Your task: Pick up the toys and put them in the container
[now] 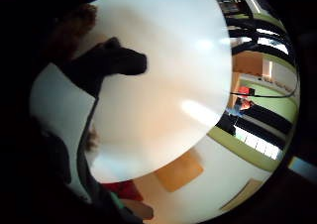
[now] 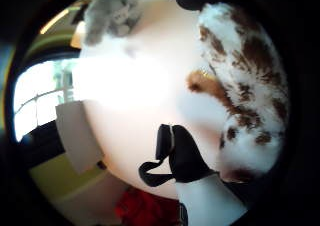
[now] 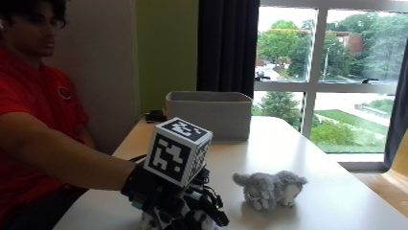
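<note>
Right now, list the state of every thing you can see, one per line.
Right hand: down at the table's near edge, on the spotted toy; whether its fingers have closed cannot be seen.
Spotted toy: lying on the table under the hand, not lifted.
Grey toy: standing on the table, untouched.
Container: upright at the far end, open-topped; inside hidden.
Table: white, carrying both toys and the container.

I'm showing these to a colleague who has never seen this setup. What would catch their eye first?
Probably the gloved right hand at the table's near edge, down on a white toy with brown patches. Next, the grey plush elephant standing on the white table beside it, and the grey container at the far end by the window.
</note>
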